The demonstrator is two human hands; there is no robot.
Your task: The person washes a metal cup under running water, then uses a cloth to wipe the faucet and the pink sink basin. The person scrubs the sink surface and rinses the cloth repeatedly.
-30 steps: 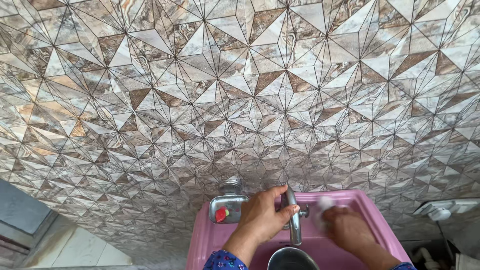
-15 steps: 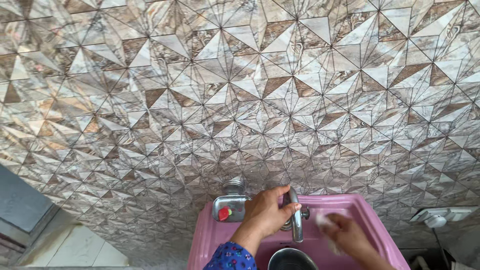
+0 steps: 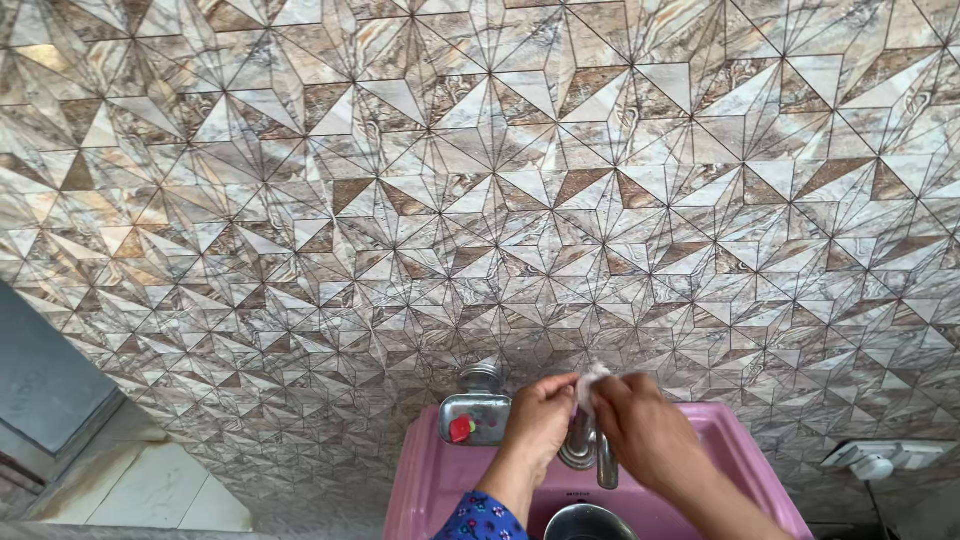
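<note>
My left hand (image 3: 537, 420) and my right hand (image 3: 642, 432) meet over a chrome tap (image 3: 590, 450) at the back of a pink sink (image 3: 440, 478). The right hand pinches a small white pad or cloth (image 3: 590, 380) and presses it against the top of the tap. My left hand's fingers rest on the same spot, gripping the tap body. The spout (image 3: 607, 470) points down between my wrists. A round metal bowl (image 3: 585, 523) sits in the basin below.
A steel soap holder (image 3: 474, 417) with a red item in it hangs on the wall left of the tap. Patterned geometric tiles (image 3: 480, 200) fill the wall. A white fitting (image 3: 878, 460) sits at the right. A grey panel (image 3: 45, 380) stands at the left.
My right hand has come up from the basin to the top of the tap with the white pad. The left hand has stayed on the tap. The view has tilted slightly.
</note>
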